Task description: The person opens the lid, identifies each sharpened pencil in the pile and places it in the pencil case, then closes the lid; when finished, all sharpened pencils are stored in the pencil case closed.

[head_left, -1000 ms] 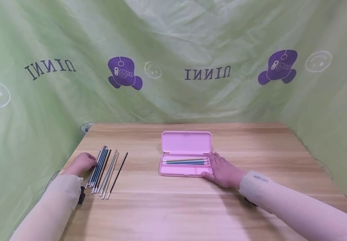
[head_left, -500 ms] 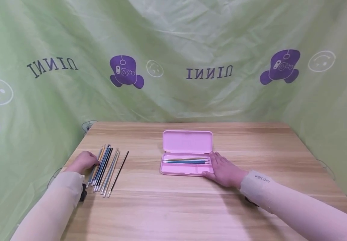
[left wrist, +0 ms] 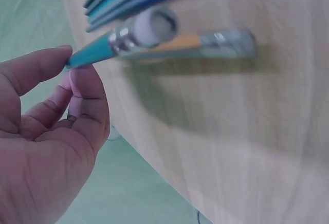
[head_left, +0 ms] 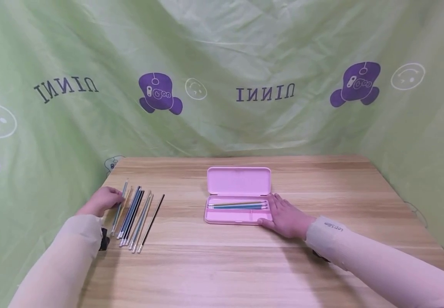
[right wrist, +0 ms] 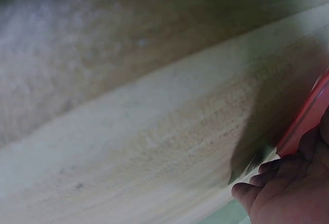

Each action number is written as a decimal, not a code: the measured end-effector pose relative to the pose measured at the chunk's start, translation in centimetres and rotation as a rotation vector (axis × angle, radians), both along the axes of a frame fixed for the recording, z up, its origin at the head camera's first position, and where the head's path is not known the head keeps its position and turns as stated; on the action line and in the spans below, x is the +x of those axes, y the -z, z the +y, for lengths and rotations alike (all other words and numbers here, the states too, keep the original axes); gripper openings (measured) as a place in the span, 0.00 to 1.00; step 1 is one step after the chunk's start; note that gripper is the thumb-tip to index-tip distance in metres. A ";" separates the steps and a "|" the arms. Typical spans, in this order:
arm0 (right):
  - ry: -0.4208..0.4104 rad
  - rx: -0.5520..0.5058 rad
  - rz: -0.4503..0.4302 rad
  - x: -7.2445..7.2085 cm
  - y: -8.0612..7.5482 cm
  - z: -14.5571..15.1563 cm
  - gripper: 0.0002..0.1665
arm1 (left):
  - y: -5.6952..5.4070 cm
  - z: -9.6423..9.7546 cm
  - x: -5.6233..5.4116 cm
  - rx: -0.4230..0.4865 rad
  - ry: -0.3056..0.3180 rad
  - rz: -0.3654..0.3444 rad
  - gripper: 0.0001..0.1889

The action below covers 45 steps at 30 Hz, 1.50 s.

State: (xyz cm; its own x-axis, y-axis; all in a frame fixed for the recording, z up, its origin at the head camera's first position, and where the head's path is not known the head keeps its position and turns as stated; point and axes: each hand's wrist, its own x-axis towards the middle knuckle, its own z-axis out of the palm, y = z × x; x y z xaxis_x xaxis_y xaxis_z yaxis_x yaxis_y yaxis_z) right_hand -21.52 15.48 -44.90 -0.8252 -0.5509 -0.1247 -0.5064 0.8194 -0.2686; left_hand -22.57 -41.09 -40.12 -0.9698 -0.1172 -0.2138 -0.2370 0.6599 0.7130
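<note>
My left hand (head_left: 106,200) pinches a teal pencil (left wrist: 95,52) between thumb and fingers; in the left wrist view its eraser end points toward the camera, raised over the table. Beside it lies a loose row of pencils (head_left: 132,214), blue, black and pale ones, with their eraser ends toward me. A yellow-orange pencil (left wrist: 180,42) lies just under the held one. My right hand (head_left: 289,217) rests with extended fingers against the right side of a pink pencil case (head_left: 227,217). The case's lid stands raised at the back, and several pencils (head_left: 237,205) lie in its long rear compartment.
A wooden table (head_left: 222,265) carries everything. One black pencil (head_left: 151,222) lies a little apart at the right of the row. Green printed cloth (head_left: 222,128) hangs behind the table and at both sides.
My left hand has drawn the teal pencil leftward, away from the row, and lifted it. The pencils beside it have shifted slightly. My right hand stays against the pencil case.
</note>
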 end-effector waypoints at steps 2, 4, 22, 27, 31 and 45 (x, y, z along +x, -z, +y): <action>0.004 0.001 -0.010 0.1 -0.4 -0.1 0.57 | -0.2 0.7 -0.2 0.041 -0.008 0.004 0.14; 0.006 -0.004 -0.016 0.3 -0.6 -0.1 0.57 | -0.5 1.6 -0.5 0.081 -0.009 0.005 0.17; -0.010 0.021 -0.011 -0.1 0.0 -0.1 0.60 | -2.6 11.7 -4.6 0.449 0.139 0.094 0.22; -0.006 0.033 -0.012 0.0 -0.2 -0.2 0.59 | -3.0 14.5 -5.7 0.530 0.201 0.093 0.20; 0.005 0.004 -0.023 0.2 -0.5 -0.3 0.56 | -3.0 16.6 -6.5 0.532 0.234 0.074 0.21; 0.021 0.020 -0.046 0.2 -0.6 -0.3 0.57 | -3.2 25.9 -6.9 0.405 0.466 0.138 0.17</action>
State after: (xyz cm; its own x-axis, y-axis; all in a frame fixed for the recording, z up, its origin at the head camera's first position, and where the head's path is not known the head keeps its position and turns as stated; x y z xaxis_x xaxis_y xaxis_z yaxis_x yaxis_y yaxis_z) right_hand -21.36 15.21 -44.34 -0.8295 -0.5308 -0.1738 -0.4769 0.8350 -0.2743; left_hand -29.44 -15.17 -36.91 -0.9213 0.3884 -0.0218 0.1225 0.3429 0.9313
